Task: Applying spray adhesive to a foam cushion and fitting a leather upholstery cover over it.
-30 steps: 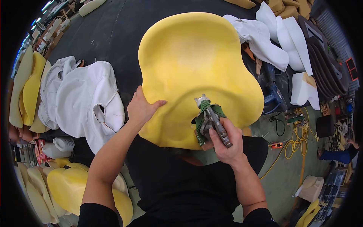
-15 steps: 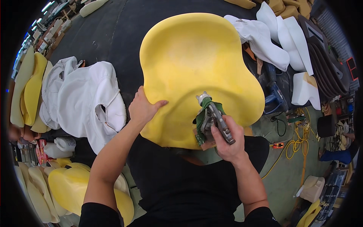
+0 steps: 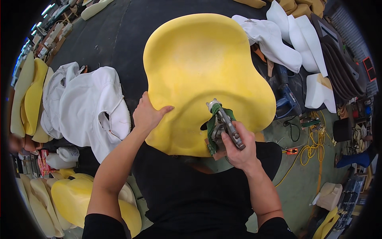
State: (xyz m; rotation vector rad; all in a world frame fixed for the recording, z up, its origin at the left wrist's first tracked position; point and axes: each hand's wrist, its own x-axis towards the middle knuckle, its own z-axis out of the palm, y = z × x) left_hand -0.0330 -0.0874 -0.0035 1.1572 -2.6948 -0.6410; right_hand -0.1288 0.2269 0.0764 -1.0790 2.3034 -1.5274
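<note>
A large, moulded yellow foam seat cushion lies in front of me, its near edge against my dark clothing. My left hand is closed on its left edge, thumb on top and fingers over the side. My right hand is wrapped around a spray gun with a silver nozzle and green wrapping. The gun is over the near middle of the cushion, nozzle pointing away from me. A dark opening in the foam shows beside it. Whether the trigger is pressed, I cannot tell.
White fabric covers lie to the left on the black tabletop. White foam pieces and a blue power tool are at the right. A yellow cord coils on the floor. More yellow foam stands at the lower left.
The whole view has shifted slightly, so the cushion and both hands appear a little further left. Both hands keep their grips; the gun stays at about the same spot over the cushion.
</note>
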